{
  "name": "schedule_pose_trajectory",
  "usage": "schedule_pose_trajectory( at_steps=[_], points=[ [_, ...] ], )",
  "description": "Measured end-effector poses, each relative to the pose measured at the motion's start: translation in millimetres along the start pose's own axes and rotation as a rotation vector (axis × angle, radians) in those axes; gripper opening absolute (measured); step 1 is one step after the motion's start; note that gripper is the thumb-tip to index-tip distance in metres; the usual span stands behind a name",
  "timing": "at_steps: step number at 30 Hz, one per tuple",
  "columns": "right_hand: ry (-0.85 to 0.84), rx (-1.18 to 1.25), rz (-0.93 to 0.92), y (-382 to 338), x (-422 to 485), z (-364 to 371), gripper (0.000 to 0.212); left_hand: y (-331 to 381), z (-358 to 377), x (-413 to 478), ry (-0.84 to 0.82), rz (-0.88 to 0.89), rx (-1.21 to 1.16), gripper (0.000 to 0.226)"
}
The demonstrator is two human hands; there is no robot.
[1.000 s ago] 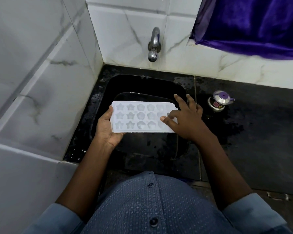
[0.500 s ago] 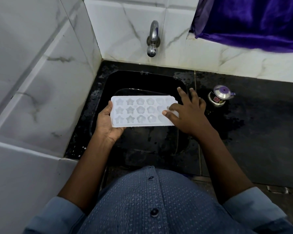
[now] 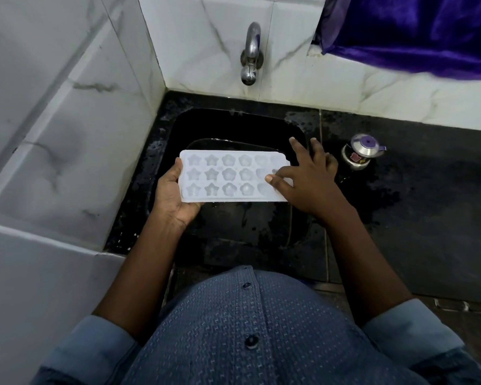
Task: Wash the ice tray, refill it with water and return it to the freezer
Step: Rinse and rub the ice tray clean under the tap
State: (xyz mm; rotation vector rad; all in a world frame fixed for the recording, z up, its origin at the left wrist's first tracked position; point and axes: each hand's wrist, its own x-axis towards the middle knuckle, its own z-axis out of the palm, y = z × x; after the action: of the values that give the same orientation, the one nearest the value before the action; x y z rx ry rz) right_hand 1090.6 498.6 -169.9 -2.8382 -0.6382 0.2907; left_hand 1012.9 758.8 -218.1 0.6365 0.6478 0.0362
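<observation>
Above the sink [image 3: 235, 124], the tray [image 3: 228, 177] lay level, its left end clasped in the left hand [image 3: 173, 202], while the right hand [image 3: 312, 185] rested straight-fingered on its right end.

Nothing legible; the red label [image 3: 354, 157] on the steel pot [image 3: 365, 147] is blurred.
</observation>
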Motion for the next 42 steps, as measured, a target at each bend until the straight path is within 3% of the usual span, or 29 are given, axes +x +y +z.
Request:
schedule_pose_trajectory(
  at_steps=[3, 8, 15, 26, 33, 42],
  points=[
    [0.065, -0.038, 0.012, -3.0, 0.8, 2.3, 0.053, -1.5, 1.5, -1.2, 0.004, -0.003, 0.001, 0.056],
    [-0.016, -0.007, -0.021, -1.3, -0.2, 3.8, 0.053, 1.8, 1.1, -0.5, 0.008, 0.01, -0.002, 0.055],
    [0.049, -0.046, 0.008, -4.4, -0.3, 6.3, 0.055, -1.7, 1.7, -2.3, 0.01, 0.006, 0.009, 0.052],
    [-0.04, 0.103, -0.012, 2.0, -0.7, 7.1, 0.048, 0.7, 1.1, -1.1, 0.012, 0.023, 0.022, 0.05],
    [0.021, 0.23, -0.072, 15.5, -9.8, -1.7, 0.048, 3.1, -1.5, -0.8, 0.036, 0.035, -0.008, 0.047],
    [-0.005, 0.068, -0.155, 18.9, -19.0, 4.4, 0.039, 1.0, 2.5, -4.3, 0.039, 0.035, -0.014, 0.045]
  ],
)
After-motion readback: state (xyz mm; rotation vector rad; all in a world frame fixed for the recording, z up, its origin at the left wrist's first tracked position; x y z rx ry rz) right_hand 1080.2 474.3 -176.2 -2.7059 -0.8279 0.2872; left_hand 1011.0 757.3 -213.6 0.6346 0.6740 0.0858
